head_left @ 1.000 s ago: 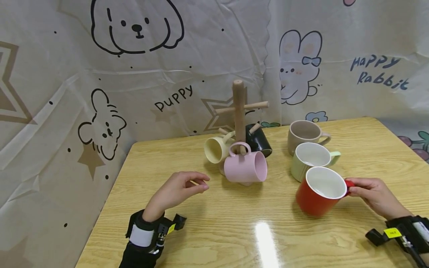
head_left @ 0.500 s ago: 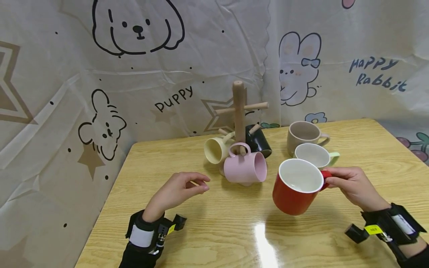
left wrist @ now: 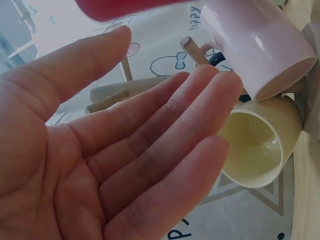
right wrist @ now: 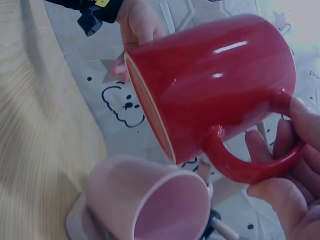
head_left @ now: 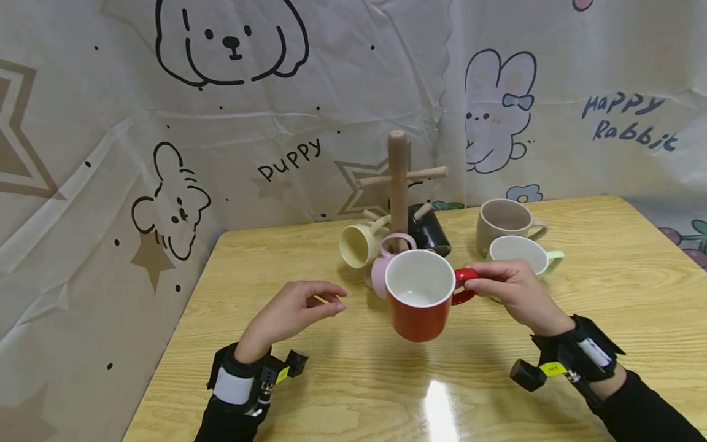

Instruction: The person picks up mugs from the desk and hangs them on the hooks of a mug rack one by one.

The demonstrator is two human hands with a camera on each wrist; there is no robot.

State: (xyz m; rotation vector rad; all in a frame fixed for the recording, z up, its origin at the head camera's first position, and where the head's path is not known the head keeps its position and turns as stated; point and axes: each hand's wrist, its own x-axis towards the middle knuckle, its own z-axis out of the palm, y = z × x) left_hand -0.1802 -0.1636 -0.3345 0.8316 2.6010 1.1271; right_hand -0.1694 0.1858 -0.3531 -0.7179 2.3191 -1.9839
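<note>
One wooden table (head_left: 353,393) fronts printed cloth (head_left: 353,80), left hand (head_left: 301,311) relaxed above it, right hand (head_left: 513,291) pinching a red mug (head_left: 420,320).

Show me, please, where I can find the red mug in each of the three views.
Head: just right of centre, the right hand holding the handle of the red mug.
Left wrist: only a cut-off strip at the top edge, left of centre.
Right wrist: large, upper middle, handle toward lower right.
Shared landmark: the pink mug, partly behind it in head, upper right in left wrist, bottom in right wrist.
</note>
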